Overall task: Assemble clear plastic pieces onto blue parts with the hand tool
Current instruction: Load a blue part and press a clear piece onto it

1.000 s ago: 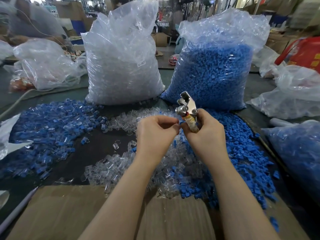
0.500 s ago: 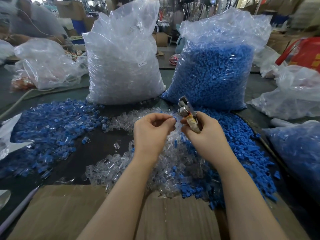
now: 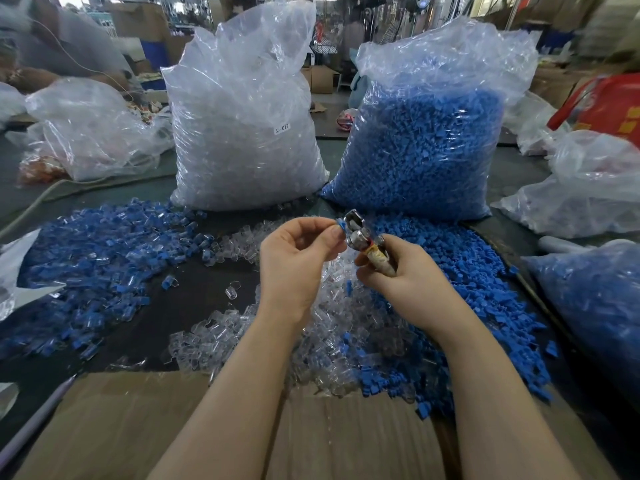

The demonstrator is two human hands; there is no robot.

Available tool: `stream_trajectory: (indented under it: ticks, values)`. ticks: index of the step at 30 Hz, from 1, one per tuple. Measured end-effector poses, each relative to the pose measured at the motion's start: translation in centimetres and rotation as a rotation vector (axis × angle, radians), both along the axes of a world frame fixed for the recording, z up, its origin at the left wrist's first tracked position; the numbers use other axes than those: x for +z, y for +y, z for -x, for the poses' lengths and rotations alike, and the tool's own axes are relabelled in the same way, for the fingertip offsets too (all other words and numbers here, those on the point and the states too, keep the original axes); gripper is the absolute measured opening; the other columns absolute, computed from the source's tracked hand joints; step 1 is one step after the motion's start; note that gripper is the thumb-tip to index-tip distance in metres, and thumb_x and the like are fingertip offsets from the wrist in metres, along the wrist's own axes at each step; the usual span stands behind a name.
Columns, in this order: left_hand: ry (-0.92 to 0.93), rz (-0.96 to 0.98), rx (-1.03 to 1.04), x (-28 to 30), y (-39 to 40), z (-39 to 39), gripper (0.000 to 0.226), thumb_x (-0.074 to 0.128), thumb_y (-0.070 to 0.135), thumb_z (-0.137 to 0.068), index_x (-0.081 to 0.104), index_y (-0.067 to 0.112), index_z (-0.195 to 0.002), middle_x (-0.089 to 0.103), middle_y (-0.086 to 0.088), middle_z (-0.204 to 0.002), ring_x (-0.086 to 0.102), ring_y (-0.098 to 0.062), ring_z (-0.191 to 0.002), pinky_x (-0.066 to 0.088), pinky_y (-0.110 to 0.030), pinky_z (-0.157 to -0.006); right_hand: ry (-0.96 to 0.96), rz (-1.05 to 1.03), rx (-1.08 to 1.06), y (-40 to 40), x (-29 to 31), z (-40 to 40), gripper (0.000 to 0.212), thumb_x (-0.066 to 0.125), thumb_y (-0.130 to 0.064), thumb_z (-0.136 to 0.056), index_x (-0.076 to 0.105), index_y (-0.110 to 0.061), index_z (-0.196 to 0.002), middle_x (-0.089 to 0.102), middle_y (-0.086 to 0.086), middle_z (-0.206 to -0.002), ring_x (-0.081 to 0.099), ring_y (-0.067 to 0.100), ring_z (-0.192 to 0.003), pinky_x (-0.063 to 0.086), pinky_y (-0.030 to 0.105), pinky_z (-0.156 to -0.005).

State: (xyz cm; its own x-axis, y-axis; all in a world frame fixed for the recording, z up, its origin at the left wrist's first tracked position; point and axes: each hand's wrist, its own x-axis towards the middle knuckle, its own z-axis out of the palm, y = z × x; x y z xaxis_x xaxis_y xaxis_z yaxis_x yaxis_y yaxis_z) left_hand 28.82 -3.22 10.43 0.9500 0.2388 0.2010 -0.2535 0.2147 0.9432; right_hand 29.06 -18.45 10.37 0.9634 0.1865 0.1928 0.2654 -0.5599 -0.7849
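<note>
My right hand (image 3: 403, 275) grips a metal hand tool (image 3: 360, 233) by its taped handle, jaws pointing up and left. My left hand (image 3: 294, 263) pinches a small blue part (image 3: 340, 224) between thumb and forefinger, right against the tool's jaws. Whether a clear piece sits on that part is too small to tell. Below my hands lies a heap of loose clear plastic pieces (image 3: 263, 327). To the right spreads a heap of loose blue parts (image 3: 485, 296). A pile of blue parts with clear pieces on them (image 3: 93, 258) lies at the left.
A tall bag of clear pieces (image 3: 242, 133) and a bag of blue parts (image 3: 426, 147) stand behind the heaps. Another blue-filled bag (image 3: 595, 306) sits at right, crumpled bags (image 3: 97, 133) at back left. Cardboard (image 3: 138, 431) covers the near edge. A person's sleeve (image 3: 62, 39) shows far left.
Both hands have drifted slightly lower and apart. My left hand now holds a blue part up at the tool's jaws, and the tool has tilted more to the left.
</note>
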Motion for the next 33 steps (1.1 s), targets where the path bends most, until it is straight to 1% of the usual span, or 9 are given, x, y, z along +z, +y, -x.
stream_trajectory:
  ticks: [6, 8, 14, 21, 25, 28, 30, 32, 33]
  values:
    - [-0.027, -0.006, -0.027, 0.2, 0.0, 0.2, 0.011, 0.069, -0.004, -0.085, 0.070, 0.007, -0.085, 0.073, 0.001, -0.071, 0.069, -0.009, -0.067, 0.054, -0.017, -0.065, -0.013, 0.046, -0.004, 0.0, 0.0, -0.1, 0.005, 0.064, -0.017, -0.088, 0.060, -0.019, -0.089, 0.063, -0.001, -0.077, 0.058, 0.025, -0.074, 0.050, 0.046, -0.071]
    - [-0.032, -0.012, -0.031, 0.1, 0.0, 0.2, 0.011, 0.068, -0.004, -0.085, 0.070, 0.007, -0.085, 0.073, 0.001, -0.071, 0.069, -0.008, -0.066, 0.054, -0.017, -0.065, -0.020, 0.071, -0.006, 0.0, -0.1, -0.1, 0.005, 0.062, -0.016, -0.087, 0.060, -0.019, -0.090, 0.064, 0.000, -0.079, 0.059, 0.025, -0.075, 0.051, 0.046, -0.071]
    - [-0.029, -0.012, -0.027, 0.2, 0.0, 0.1, 0.009, 0.068, -0.004, -0.086, 0.070, 0.005, -0.086, 0.073, 0.002, -0.070, 0.068, -0.007, -0.065, 0.053, -0.017, -0.064, -0.059, 0.098, -0.021, 0.1, -0.3, 0.1, 0.013, 0.055, -0.011, -0.084, 0.058, -0.023, -0.085, 0.057, -0.003, -0.066, 0.050, 0.020, -0.061, 0.045, 0.041, -0.059]
    - [0.019, -0.009, -0.029, 0.1, 0.3, 0.0, 0.008, 0.070, -0.001, -0.086, 0.071, 0.006, -0.088, 0.074, 0.000, -0.074, 0.070, -0.010, -0.068, 0.054, -0.018, -0.064, -0.067, 0.145, -0.020, 0.2, -0.1, 0.0, 0.010, 0.055, -0.013, -0.084, 0.058, -0.022, -0.087, 0.058, -0.003, -0.069, 0.051, 0.021, -0.063, 0.043, 0.038, -0.059]
    - [0.101, -0.099, -0.031, 0.3, 2.1, -0.2, 0.006, 0.076, 0.006, -0.081, 0.074, 0.011, -0.086, 0.076, -0.005, -0.076, 0.072, -0.013, -0.069, 0.055, -0.019, -0.063, -0.070, 0.215, -0.063, 0.1, -0.4, -0.2, 0.004, 0.055, -0.019, -0.086, 0.057, -0.019, -0.089, 0.061, 0.000, -0.074, 0.055, 0.023, -0.068, 0.046, 0.041, -0.062]
    - [0.208, -0.352, 0.211, -0.2, 5.7, -0.7, 0.013, 0.078, 0.012, -0.080, 0.074, 0.025, -0.078, 0.075, 0.003, -0.072, 0.073, -0.013, -0.072, 0.059, -0.024, -0.068, -0.054, 0.257, -0.177, -0.6, -0.8, -0.6, 0.006, 0.054, -0.024, -0.089, 0.053, -0.023, -0.083, 0.060, -0.003, -0.074, 0.054, 0.020, -0.068, 0.041, 0.037, -0.057]
    - [0.302, -0.545, 0.427, -0.8, 8.8, -0.8, 0.013, 0.077, 0.017, -0.082, 0.073, 0.029, -0.080, 0.074, 0.005, -0.074, 0.073, -0.014, -0.078, 0.059, -0.034, -0.081, -0.028, 0.329, -0.272, -1.3, -0.9, -0.8, 0.012, 0.053, -0.028, -0.090, 0.048, -0.024, -0.080, 0.058, -0.002, -0.074, 0.052, 0.019, -0.066, 0.036, 0.035, -0.055]
    - [0.387, -0.631, 0.618, -1.5, 11.3, -0.6, 0.008, 0.075, 0.016, -0.085, 0.076, 0.022, -0.090, 0.074, 0.000, -0.081, 0.072, -0.017, -0.084, 0.056, -0.040, -0.091, 0.016, 0.422, -0.368, -1.9, -1.1, -1.0, 0.015, 0.052, -0.029, -0.090, 0.046, -0.023, -0.079, 0.056, 0.001, -0.074, 0.051, 0.020, -0.065, 0.032, 0.033, -0.052]
    - [0.420, -0.641, 0.695, -1.8, 12.2, -0.4, 0.009, 0.073, 0.015, -0.086, 0.076, 0.018, -0.095, 0.074, -0.003, -0.085, 0.071, -0.018, -0.086, 0.055, -0.039, -0.092, 0.038, 0.461, -0.415, -2.2, -1.2, -1.1, 0.016, 0.052, -0.029, -0.091, 0.045, -0.022, -0.079, 0.055, 0.002, -0.074, 0.051, 0.021, -0.064, 0.031, 0.032, -0.051]
